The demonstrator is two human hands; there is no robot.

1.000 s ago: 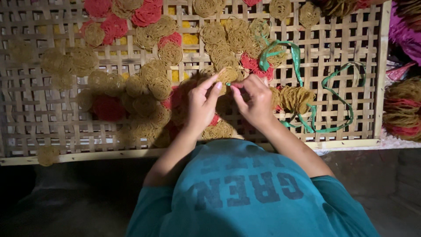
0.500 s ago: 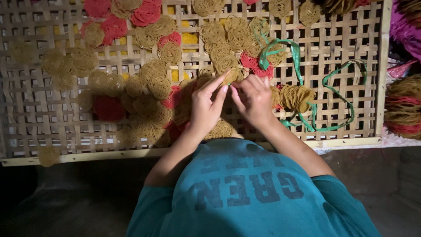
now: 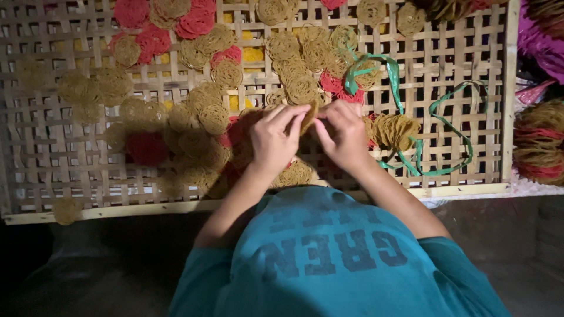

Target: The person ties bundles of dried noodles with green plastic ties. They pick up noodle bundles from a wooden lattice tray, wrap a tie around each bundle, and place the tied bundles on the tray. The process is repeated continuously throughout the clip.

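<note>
Left hand: the left hand [image 3: 275,140] is hovering over the middle of the tray, fingers curled in, thumb and fingertips pinching the left edge of a tan disc.
Right hand: the right hand [image 3: 343,136] is sitting just beside the left one, fingers bent, pinching the same disc from its right edge.
Disc: the tan disc [image 3: 309,117], a small round coil of thin strands, is being held between both hands just above the tray's centre, tilted up on edge.
Tray: the tray [image 3: 470,53], a woven lattice of pale strips with a wooden frame, is filling most of the view in front of the person.
Tan discs: many more tan discs [image 3: 205,111] are lying spread over the tray, mostly left of and above the hands, some overlapping.
Red discs: red discs [image 3: 147,148] are lying mixed in among them, on the tray's left half and along its far edge.
Ribbon: a green ribbon [image 3: 446,126] is looping across the tray's right part, just right of the hands.
Bundles: stacked bundles [image 3: 539,141] of tan and red discs are sitting off the tray's right edge.
Shirt: the teal shirt [image 3: 329,258] is showing below the tray's near edge.
</note>
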